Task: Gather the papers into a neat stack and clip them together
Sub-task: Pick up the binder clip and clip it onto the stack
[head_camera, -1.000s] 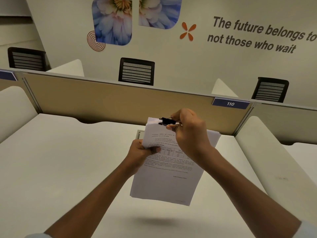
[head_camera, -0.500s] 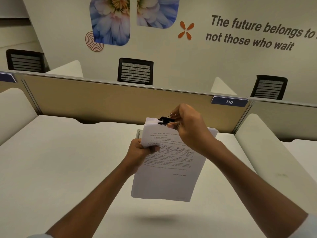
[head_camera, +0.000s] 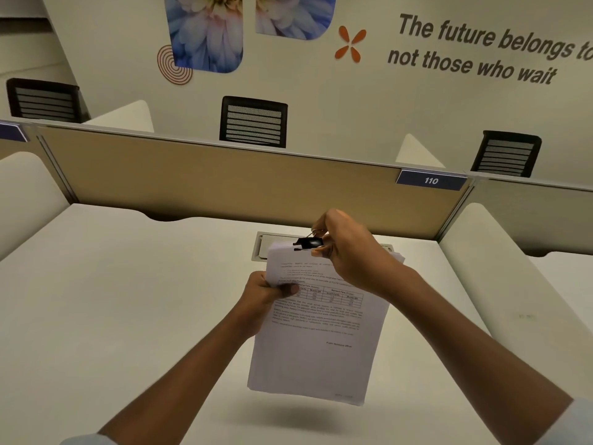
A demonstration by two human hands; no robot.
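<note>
Papers [head_camera: 317, 342] form one stack held in the air above the white desk [head_camera: 112, 300], printed side facing the camera and the top edge tilted away. The stack's shadow falls on the desk surface below it.

Left hand [head_camera: 263, 300]: closed on the left edge of the stack, thumb pressed across the printed face at the level of the table of figures, fingers hidden behind the sheets.

Binder clip [head_camera: 308, 244]: black, located at the top edge of the stack, left of centre. Whether its mouth already sits over the sheets cannot be told from this view.

Right hand [head_camera: 349, 252]: closed on the binder clip, fingertips pinching its wire handles from the right side. The wrist crosses the upper right corner of the stack.

Behind the stack, a grey cable hatch [head_camera: 261, 248] is set into the desk. A tan partition [head_camera: 224, 181] bounds the far edge, with a blue plate reading 110 [head_camera: 430, 180] at its right end.
</note>
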